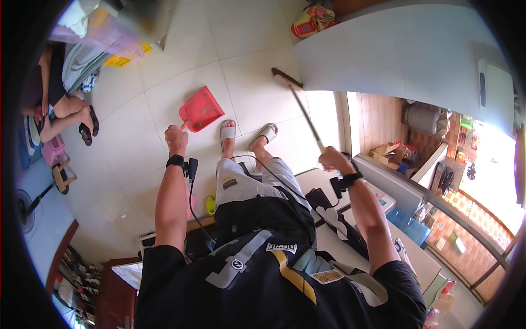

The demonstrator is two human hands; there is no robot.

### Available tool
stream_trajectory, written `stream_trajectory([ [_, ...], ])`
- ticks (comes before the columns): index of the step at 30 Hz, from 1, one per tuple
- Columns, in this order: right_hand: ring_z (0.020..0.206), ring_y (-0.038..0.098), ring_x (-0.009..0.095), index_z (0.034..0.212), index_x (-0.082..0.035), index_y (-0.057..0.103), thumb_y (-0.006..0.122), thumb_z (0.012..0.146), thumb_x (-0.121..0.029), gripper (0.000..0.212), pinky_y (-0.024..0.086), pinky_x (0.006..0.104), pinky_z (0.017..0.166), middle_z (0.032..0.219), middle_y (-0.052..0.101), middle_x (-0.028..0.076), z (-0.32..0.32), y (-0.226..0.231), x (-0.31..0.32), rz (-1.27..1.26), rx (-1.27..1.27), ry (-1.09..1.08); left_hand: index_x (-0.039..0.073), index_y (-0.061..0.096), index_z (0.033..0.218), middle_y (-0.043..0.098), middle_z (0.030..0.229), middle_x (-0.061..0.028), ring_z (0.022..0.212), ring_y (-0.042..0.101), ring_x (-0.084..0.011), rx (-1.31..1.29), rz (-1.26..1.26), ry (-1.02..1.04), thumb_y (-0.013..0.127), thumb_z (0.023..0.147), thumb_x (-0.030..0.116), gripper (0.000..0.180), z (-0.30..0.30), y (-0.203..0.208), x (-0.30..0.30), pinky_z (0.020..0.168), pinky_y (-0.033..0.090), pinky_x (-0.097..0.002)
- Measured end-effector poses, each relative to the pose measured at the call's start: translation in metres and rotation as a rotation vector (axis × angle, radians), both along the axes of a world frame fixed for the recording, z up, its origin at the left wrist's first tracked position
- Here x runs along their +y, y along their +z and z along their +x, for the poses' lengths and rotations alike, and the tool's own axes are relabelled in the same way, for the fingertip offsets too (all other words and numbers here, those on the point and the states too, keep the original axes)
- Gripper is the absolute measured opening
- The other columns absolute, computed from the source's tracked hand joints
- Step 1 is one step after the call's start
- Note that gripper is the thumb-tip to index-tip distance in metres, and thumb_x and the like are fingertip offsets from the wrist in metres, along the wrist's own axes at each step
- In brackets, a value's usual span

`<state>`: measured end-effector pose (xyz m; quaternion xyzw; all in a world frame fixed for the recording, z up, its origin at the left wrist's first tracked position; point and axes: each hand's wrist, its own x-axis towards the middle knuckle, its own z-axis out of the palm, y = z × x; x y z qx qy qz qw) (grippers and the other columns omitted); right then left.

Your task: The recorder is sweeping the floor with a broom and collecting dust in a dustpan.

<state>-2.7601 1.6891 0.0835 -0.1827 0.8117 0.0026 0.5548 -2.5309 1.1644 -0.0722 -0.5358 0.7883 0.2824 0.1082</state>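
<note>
My left hand (176,139) is closed around the handle of a red dustpan (201,109). The pan hangs over or rests on the pale floor tiles, ahead and left of my sandals; which of the two I cannot tell. In my right hand (335,159) is the pole of a broom (307,117), gripped near its upper end. The dark broom head (287,78) reaches the floor beside the lower edge of a large pale panel. Broom and dustpan are well apart. Both of my wrists wear black bands with small devices.
A person (71,104) sits at the far left, feet in dark sandals on the floor. The large pale panel (372,55) borders the right, with a red and yellow bag (313,22) beyond. A tabletop (329,192) stands by my right leg. Cables run along my body.
</note>
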Motion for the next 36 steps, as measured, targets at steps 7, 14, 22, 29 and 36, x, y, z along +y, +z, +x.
stream_trajectory([
  [7, 0.047, 0.054, 0.013, 0.085, -0.001, 0.06, 0.066, 0.082, -0.01, 0.011, 0.039, 0.0269, 0.039, 0.06, 0.057, 0.004, 0.089, 0.065, -0.076, 0.191, -0.324, -0.566, 0.0, 0.073, 0.082, 0.072, 0.091, -0.0255, 0.088, 0.072, -0.0415, -0.06, -0.037, 0.021, 0.082, 0.079, 0.032, 0.033, -0.037, -0.012, 0.004, 0.078, 0.06, -0.0444],
  [14, 0.042, 0.044, 0.007, 0.093, -0.004, 0.058, 0.07, 0.082, -0.01, 0.018, 0.032, 0.0224, 0.036, 0.059, 0.05, -0.001, 0.082, 0.102, -0.062, -0.124, -0.537, -1.041, -0.001, 0.073, 0.106, 0.072, 0.097, -0.0246, 0.086, 0.073, -0.0344, 0.038, 0.029, 0.056, 0.061, 0.082, 0.005, 0.027, 0.022, -0.05, -0.026, 0.078, 0.059, -0.0425],
  [22, 0.046, 0.058, 0.015, 0.098, 0.003, 0.058, 0.067, 0.082, -0.011, 0.023, 0.044, 0.0288, 0.037, 0.062, 0.06, 0.007, -0.005, 0.088, -0.022, 0.056, 0.138, -0.578, -0.005, 0.07, 0.113, 0.071, 0.098, -0.0275, 0.086, 0.072, -0.04, 0.138, 0.08, 0.171, 0.063, 0.082, 0.005, 0.033, 0.089, -0.026, 0.014, 0.082, 0.056, -0.0434],
  [29, 0.046, 0.061, 0.02, 0.082, 0.006, 0.064, 0.051, 0.081, -0.009, 0.019, 0.05, 0.0329, 0.043, 0.059, 0.063, 0.01, -0.041, 0.015, -0.049, 0.259, 0.085, -0.479, -0.002, 0.071, 0.111, 0.069, 0.108, -0.0268, 0.096, 0.07, -0.0392, -0.012, -0.112, 0.032, 0.062, 0.08, 0.005, 0.033, 0.035, -0.014, 0.036, 0.086, 0.057, -0.0437],
  [36, 0.05, 0.06, 0.018, 0.085, 0.005, 0.067, 0.066, 0.079, -0.012, 0.019, 0.048, 0.0318, 0.043, 0.063, 0.063, 0.01, 0.039, 0.073, -0.086, 0.114, -0.314, -0.498, 0.005, 0.073, 0.107, 0.069, 0.111, -0.0191, 0.103, 0.069, -0.0358, -0.178, -0.127, 0.016, 0.064, 0.082, 0.011, 0.027, 0.02, -0.044, 0.024, 0.089, 0.058, -0.0434],
])
